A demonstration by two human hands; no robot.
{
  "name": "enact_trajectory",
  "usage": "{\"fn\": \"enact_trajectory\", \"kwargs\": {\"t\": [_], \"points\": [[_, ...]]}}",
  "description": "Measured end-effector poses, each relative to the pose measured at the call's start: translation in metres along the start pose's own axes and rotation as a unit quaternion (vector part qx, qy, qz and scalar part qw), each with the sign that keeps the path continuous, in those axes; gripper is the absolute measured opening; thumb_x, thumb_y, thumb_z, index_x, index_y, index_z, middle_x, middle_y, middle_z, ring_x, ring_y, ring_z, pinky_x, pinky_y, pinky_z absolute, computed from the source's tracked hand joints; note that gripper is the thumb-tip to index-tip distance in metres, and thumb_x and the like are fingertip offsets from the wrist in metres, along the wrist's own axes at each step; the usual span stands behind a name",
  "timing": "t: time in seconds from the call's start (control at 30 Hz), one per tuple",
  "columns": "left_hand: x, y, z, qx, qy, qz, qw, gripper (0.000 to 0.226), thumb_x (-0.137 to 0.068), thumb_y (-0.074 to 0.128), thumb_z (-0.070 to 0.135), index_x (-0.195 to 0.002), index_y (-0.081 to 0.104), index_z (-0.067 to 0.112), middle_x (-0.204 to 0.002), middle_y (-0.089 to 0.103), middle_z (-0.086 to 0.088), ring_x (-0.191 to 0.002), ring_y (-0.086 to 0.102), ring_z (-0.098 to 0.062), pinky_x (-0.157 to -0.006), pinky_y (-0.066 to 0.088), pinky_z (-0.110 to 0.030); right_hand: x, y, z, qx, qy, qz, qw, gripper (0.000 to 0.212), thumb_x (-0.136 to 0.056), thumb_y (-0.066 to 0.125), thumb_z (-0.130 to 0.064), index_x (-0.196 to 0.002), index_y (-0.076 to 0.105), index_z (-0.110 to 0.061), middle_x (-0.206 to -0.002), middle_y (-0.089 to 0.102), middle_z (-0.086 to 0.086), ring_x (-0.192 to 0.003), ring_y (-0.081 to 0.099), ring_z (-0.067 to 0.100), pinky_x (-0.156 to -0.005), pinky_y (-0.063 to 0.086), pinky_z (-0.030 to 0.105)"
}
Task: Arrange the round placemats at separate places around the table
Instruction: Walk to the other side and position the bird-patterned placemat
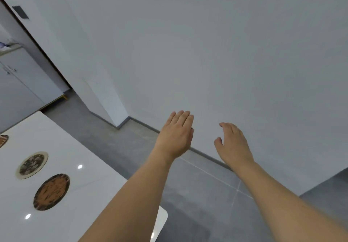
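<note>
Three round placemats lie on the glossy white table (pixel 79 147) at the lower left. An orange-and-black placemat (pixel 51 191) is nearest. A cream-rimmed dark placemat (pixel 32 164) lies just beyond it. A third orange placemat (pixel 2 141) is cut off by the left edge. My left hand (pixel 177 134) is held out in the air to the right of the table, fingers straight, holding nothing. My right hand (pixel 231 143) hovers beside it with relaxed fingers, also holding nothing. Both hands are well away from the mats, over the floor and in front of the wall.
A plain white wall (pixel 226 53) fills most of the view, with a grey baseboard (pixel 203 152) and grey tiled floor (pixel 197 194) below. A doorway at the left opens onto pale cabinets (pixel 22 83). The table's rounded corner (pixel 163 214) is near my left forearm.
</note>
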State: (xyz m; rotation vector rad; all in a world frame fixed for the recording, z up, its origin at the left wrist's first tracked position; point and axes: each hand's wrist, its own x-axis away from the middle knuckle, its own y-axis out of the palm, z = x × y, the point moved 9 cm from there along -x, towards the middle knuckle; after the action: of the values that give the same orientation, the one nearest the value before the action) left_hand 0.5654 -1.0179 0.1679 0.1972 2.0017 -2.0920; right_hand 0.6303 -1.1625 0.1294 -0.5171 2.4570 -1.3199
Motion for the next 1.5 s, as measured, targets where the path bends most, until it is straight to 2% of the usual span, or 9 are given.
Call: {"fn": "enact_trajectory", "kwargs": {"t": [0.37,0.77,1.03,1.2,1.5], "points": [[-0.098,0.039,-0.075,0.001,-0.065,-0.007,0.998,0.046,-0.1,0.034,0.029,-0.141,0.037,0.008,-0.15,0.039,-0.009,-0.142,0.029,-0.026,-0.12,0.011,-0.039,-0.135,0.019,-0.01,-0.005,-0.047,-0.052,0.998,0.05,-0.092,0.043,-0.017,-0.141,0.035,-0.012,-0.147,0.038,0.006,-0.135,0.035,0.023,-0.112,0.029,0.034],[-0.164,0.087,-0.224,0.026,-0.213,-0.01,0.977,0.043,-0.099,0.036,0.026,-0.137,0.041,0.007,-0.146,0.043,-0.01,-0.137,0.034,-0.027,-0.119,0.018,-0.043,-0.298,0.094,-0.098,0.014,-0.168,-0.133,0.977,0.05,-0.092,0.042,-0.017,-0.141,0.035,-0.012,-0.147,0.038,0.005,-0.134,0.035,0.021,-0.112,0.027,0.031],[-0.159,0.075,-0.326,0.0,-0.383,0.041,0.923,0.041,-0.096,0.043,0.022,-0.132,0.048,0.002,-0.138,0.05,-0.014,-0.13,0.043,-0.03,-0.117,0.024,-0.046,-0.379,0.167,-0.179,-0.002,-0.28,-0.224,0.933,0.051,-0.092,0.042,-0.018,-0.141,0.035,-0.012,-0.148,0.037,0.005,-0.136,0.033,0.022,-0.113,0.026,0.032],[-0.123,0.077,-0.395,-0.031,-0.455,0.021,0.89,0.042,-0.097,0.041,0.025,-0.133,0.046,0.004,-0.139,0.048,-0.011,-0.128,0.042,-0.029,-0.116,0.022,-0.043,-0.394,0.222,-0.252,0.0,-0.351,-0.273,0.896,0.051,-0.091,0.043,-0.017,-0.141,0.036,-0.011,-0.146,0.04,0.007,-0.133,0.036,0.024,-0.112,0.028,0.031],[-0.122,0.072,-0.536,-0.029,-0.502,0.063,0.862,0.038,-0.096,0.043,0.024,-0.129,0.049,0.005,-0.133,0.053,-0.011,-0.123,0.047,-0.028,-0.117,0.024,-0.043,-0.454,0.303,-0.365,0.023,-0.395,-0.289,0.872,0.051,-0.091,0.044,-0.017,-0.141,0.036,-0.011,-0.146,0.039,0.007,-0.133,0.037,0.023,-0.112,0.028,0.032]]}}
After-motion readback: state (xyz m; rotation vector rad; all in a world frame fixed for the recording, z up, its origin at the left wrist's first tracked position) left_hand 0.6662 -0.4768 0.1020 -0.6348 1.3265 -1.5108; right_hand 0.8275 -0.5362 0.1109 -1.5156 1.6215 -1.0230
